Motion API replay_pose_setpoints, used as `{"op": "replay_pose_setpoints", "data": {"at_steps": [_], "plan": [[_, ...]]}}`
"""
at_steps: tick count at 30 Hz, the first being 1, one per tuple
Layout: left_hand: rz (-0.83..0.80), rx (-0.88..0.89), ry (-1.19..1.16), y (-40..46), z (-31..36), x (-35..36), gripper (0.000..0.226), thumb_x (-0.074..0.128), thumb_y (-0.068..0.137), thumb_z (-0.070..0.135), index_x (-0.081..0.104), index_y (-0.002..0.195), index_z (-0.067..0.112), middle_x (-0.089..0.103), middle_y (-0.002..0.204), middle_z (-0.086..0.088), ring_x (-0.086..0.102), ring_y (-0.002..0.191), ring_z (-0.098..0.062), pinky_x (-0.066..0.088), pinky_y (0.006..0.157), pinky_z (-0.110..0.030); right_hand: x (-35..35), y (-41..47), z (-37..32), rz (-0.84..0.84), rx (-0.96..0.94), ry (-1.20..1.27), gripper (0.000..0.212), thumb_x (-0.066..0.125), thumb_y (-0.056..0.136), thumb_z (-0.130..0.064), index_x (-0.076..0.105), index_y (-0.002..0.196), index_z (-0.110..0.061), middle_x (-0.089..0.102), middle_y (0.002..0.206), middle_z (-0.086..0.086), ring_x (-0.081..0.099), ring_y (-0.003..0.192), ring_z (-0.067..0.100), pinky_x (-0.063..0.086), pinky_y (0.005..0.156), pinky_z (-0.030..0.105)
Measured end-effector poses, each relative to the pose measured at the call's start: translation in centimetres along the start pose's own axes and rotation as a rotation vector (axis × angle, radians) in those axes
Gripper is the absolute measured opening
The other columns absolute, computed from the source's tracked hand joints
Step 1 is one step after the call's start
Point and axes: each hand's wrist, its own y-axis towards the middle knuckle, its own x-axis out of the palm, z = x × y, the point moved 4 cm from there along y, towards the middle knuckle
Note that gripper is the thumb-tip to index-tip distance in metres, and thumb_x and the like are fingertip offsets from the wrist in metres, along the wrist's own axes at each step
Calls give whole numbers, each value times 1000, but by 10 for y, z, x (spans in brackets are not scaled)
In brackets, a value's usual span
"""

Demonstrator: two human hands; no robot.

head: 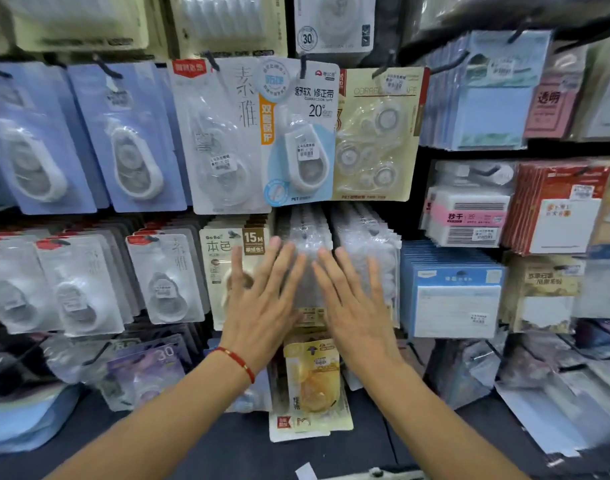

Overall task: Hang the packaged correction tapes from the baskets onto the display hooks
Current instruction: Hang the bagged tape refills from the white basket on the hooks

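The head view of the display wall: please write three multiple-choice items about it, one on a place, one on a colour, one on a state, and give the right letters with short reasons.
1. Where do both hands rest?
A. On the clear packets in the middle row
B. On the top row
C. On the blue pads at right

2. What colour is the wrist cord?
A. Green
B. Red
C. White

3. How are the fingers?
A. Curled in fists
B. Pinching one packet
C. Straight and spread

Key: 1 A, the left hand and right hand lie flat on the clear packets. 2 B, the wrist cord is red. 3 C, the fingers lie straight and hold nothing.
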Motion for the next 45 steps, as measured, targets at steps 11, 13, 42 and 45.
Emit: {"op": "replay_pose_setpoints", "data": {"at_steps": [11, 13, 42, 45], "plan": [[234, -5, -202, -41, -23, -15, 75, 71, 93, 19, 37, 160, 7, 26, 169, -18, 22, 158, -36, 24, 122, -68, -11, -1, -10, 61, 44, 41, 91, 71, 84, -12, 29, 164, -6, 21, 173, 15, 21, 160, 34, 27, 123, 65], [252, -113, -245, -57, -46, -15, 71, 71, 94, 19, 40, 156, 9, 32, 166, -18, 25, 157, -37, 26, 122, -66, -21, -2, -24, 142, 14, 99, 83, 77, 77, -16, 47, 153, -7, 40, 164, 17, 38, 153, 36, 31, 122, 63], [49, -288, -207, -113, -173, -16, 82, 91, 76, 24, 55, 148, 10, 37, 165, -17, 29, 155, -39, 25, 120, -71, -46, 30, -123, 156, -50, 31, 100, 83, 80, -47, 36, 160, -10, 28, 170, 15, 27, 158, 33, 21, 125, 62], [94, -258, -126, -114, -186, -10, 84, 90, 75, 27, 54, 150, 19, 31, 169, -14, 22, 158, -38, 18, 118, -78, -52, 49, -162, 181, -89, 96, 85, 81, 83, -43, 45, 155, -17, 40, 164, 12, 37, 154, 30, 28, 122, 62]]}}
